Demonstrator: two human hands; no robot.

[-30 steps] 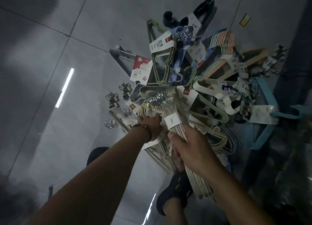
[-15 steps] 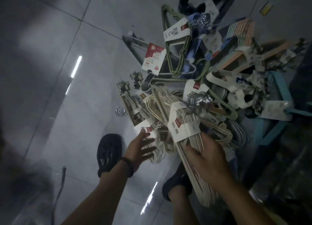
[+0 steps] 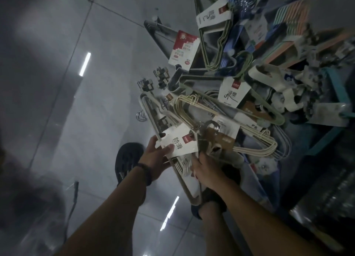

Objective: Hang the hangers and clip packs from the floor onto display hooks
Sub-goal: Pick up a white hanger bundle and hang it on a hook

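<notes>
- Fingers (image 3: pixel 152 143) and thumb of the left hand (image 3: pixel 155 159) pinch the card of the white-labelled hanger pack (image 3: pixel 178 144). The pack is raised off the floor (image 3: pixel 76 121) at the near edge of the pile (image 3: pixel 221 102).
- Fingers of the right hand (image 3: pixel 206 171), just right of that card, curl round a hanger bundle (image 3: pixel 211 125) whose metal hooks rise just beyond the knuckles. Whether bundle and pack are one item or two cannot be told.
- Change: half a second earlier the left hand is spread open, reaching toward the near left part of the pile. It now has a grip.
- One second earlier both hands are down among the hangers. The right hand's hold on hangers is the same in all three frames.
- Meaning for the task: the pick-up looks complete, with both hands loaded. Carrying the stock to the display hooks is judged the next step, though no hook is in view.
- Remaining: clip packs (image 3: pixel 162 76) at the far left of the pile, along with cream, green and blue hangers, lie on the floor. The task is therefore judged to be at an early stage.
</notes>
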